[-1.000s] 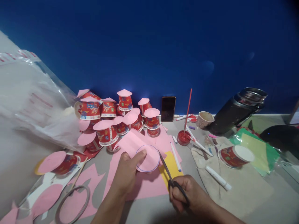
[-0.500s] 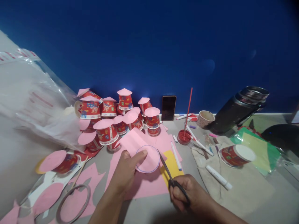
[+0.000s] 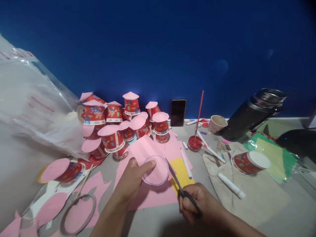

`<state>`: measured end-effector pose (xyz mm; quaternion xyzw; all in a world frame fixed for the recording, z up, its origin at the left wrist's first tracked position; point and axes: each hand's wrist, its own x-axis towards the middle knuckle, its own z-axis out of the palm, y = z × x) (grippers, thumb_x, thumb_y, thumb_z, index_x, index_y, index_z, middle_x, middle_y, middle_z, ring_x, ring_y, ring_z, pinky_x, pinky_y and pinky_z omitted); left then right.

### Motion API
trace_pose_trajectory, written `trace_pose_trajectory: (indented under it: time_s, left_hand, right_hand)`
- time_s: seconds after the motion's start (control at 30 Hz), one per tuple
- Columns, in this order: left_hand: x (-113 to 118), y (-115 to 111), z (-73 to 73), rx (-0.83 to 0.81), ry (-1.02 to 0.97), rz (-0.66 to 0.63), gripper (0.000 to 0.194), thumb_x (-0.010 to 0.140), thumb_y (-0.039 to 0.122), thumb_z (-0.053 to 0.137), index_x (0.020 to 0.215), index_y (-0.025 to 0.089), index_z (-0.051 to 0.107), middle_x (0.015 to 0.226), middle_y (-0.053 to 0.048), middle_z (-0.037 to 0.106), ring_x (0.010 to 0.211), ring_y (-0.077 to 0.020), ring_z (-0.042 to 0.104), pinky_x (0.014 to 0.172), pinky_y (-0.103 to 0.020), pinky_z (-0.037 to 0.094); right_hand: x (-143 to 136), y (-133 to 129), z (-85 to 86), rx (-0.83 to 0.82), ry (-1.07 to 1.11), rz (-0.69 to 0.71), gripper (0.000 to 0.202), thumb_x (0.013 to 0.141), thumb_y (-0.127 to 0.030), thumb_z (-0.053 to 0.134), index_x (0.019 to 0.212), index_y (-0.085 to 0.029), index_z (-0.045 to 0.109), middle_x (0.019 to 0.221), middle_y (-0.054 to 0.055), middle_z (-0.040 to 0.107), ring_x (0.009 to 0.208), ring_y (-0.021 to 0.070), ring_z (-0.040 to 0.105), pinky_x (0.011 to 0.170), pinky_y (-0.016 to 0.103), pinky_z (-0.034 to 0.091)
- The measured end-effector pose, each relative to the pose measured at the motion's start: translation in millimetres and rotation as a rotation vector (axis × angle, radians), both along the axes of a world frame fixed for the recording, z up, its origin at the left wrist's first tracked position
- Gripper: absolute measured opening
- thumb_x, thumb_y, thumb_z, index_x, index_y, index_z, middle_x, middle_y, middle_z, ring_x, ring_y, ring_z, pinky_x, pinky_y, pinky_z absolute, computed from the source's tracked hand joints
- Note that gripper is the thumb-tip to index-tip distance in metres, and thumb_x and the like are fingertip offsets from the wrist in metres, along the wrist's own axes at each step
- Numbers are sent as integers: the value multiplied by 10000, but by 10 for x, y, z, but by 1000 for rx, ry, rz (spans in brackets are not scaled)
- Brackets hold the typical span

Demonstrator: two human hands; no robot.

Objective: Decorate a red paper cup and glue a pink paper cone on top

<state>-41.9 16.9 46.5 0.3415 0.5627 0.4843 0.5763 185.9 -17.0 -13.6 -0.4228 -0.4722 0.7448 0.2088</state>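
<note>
Between thumb and fingers, my left hand [image 3: 134,176] pinches a piece of pink paper [image 3: 158,174] that bears a circle drawn in blue line. My right hand [image 3: 197,202] grips black-handled scissors [image 3: 176,179], their blades pointing up and left at the circle's right edge. The blades look nearly closed; whether paper lies between them I cannot tell. Beneath the hands lie a larger pink sheet [image 3: 148,199] and a yellow paper [image 3: 182,174]. A white marker with a blue end [image 3: 186,163] rests just beyond the scissors.
Several red paper cups with pink cone tops [image 3: 111,140] are stacked behind my left hand. Paper scraps and a tape ring [image 3: 93,210] lie at left. A phone [image 3: 178,113], a red paint pot [image 3: 195,144], a black flask [image 3: 251,113] and a red cup [image 3: 249,163] stand behind and right.
The pink paper in my left hand has tilted slightly and sits a little lower. The scissors stay by the circle's right edge, almost unmoved. The view has shifted slightly.
</note>
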Motion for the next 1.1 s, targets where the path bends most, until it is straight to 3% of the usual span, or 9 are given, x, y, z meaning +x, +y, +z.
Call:
trace_pose_trajectory:
  time_s: [0.27,0.4,0.57,0.87,0.97,1.1]
  left_hand:
    - [-3,8,75,-22,-19,37,379,611,310,916,900,108,775,859,-116,805,901,-346,748,807,-430,593]
    - [-23,19,29,-17,-19,23,378,644,344,908,913,116,772,921,-119,812,932,-335,750,831,-410,588]
    - [-36,31,13,9,-52,-69,346,722,352,873,973,136,772,942,-103,814,987,-308,743,895,-387,571]
    - [-57,34,87,-7,-57,-47,322,672,366,905,838,120,781,756,-68,767,706,-216,701,677,-296,549]
    - [-36,18,68,19,-80,44,334,696,420,906,787,132,764,708,-33,730,633,-155,651,636,-253,533]
    - [124,-110,57,111,-154,236,415,707,476,905,943,166,761,804,-16,743,683,-134,659,641,-222,542]
  right_hand:
    - [25,3,-34,36,35,12,302,727,-436,669,586,-178,598,441,-17,536,422,83,374,452,234,234]
    - [33,-6,-32,17,35,17,324,724,-470,685,606,-181,596,439,-22,527,417,84,358,451,239,226]
    - [24,2,32,6,17,19,242,708,-384,658,591,-185,582,443,-24,519,427,86,370,463,238,244]
    - [13,-7,42,3,-2,30,213,678,-334,621,536,-200,536,428,-30,498,425,83,355,460,238,238]
    - [12,-11,27,24,-11,15,238,688,-368,622,540,-200,543,434,-28,497,427,83,356,458,239,237]
    - [4,-12,32,34,-35,-9,275,701,-403,613,528,-205,530,446,-20,503,435,83,345,461,240,241]
